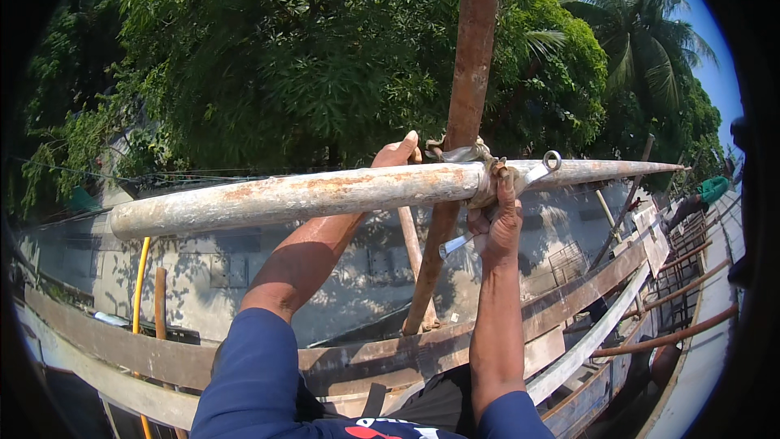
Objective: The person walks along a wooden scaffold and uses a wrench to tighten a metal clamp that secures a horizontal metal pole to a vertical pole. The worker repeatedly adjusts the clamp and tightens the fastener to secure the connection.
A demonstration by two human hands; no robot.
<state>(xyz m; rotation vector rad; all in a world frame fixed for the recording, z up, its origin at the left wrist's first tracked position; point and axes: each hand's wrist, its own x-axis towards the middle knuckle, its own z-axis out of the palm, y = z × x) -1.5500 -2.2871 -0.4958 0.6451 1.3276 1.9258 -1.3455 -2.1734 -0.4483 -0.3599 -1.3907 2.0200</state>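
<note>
White under rust patches, one long pole (325,193) lies across the front of the body, its axis running left to right and rising slightly rightward; the blunt end is at left, the far end tapering away at right. One rusty upright pole (471,57) crosses behind it, leaning a little, with a clamp (485,182) at the crossing. The right hand (498,232) is closed around one wrench (536,173), ring end up and right, the other end down and left. The left hand (396,153) reaches up behind the long pole; whether its fingers grip anything cannot be told. Open room lies between the forearms, above a brown plank (114,341), and around the wrench's ring.
</note>
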